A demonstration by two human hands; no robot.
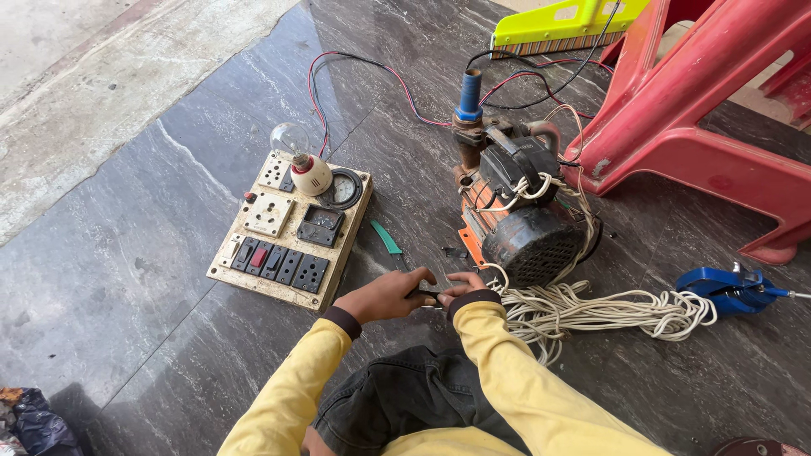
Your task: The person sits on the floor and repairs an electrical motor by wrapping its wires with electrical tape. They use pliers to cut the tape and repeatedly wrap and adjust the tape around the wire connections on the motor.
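Item one: wooden switchboard with switches, sockets, a round meter and a bulb, flat on the dark stone floor, left of your hands.
Item two: green-handled tool, just beside the board.
Item three: your left hand, curled over a small dark object; your right hand pinches the same object, fingertips meeting.
Item four: electric motor pump, just right of your hands, white cord coiled at its base.
Item five: blue clamp meter, far right, near the red plastic chair.
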